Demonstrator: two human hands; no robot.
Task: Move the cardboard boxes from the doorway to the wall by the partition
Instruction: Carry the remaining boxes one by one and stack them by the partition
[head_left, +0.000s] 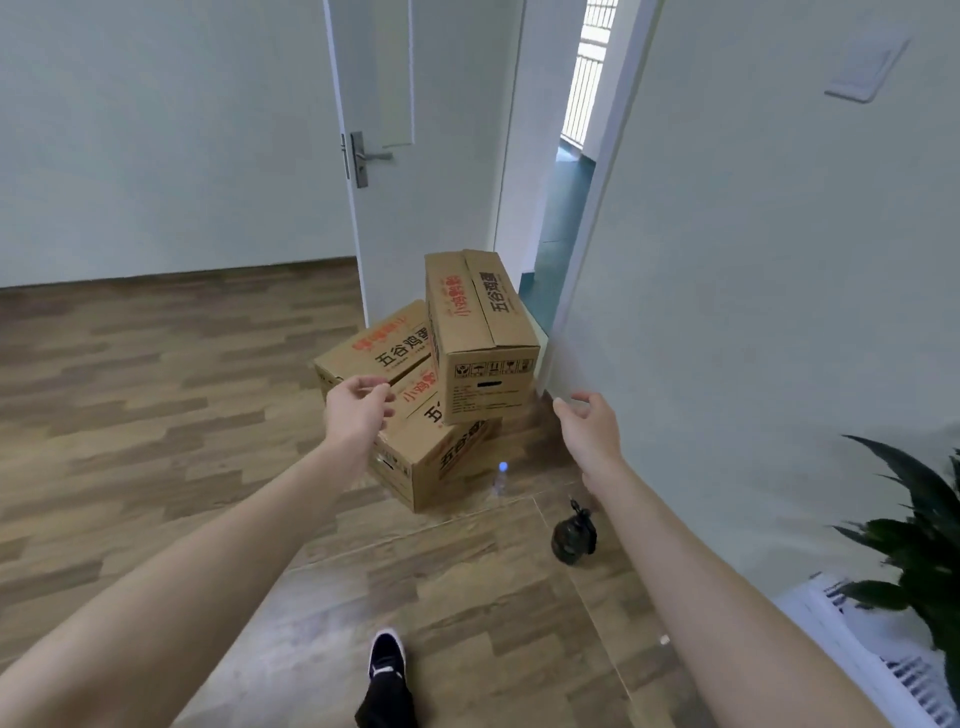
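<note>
Your left hand (358, 410) and right hand (589, 423) reach out empty, fingers spread, toward stacked boxes (480, 332) beside the door (415, 104).

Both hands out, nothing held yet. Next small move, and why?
Probably close both hands on the top box: it sits on the two lower boxes, so it has to come off first. The left hand and right hand are open, empty and spread to either side of it.
</note>
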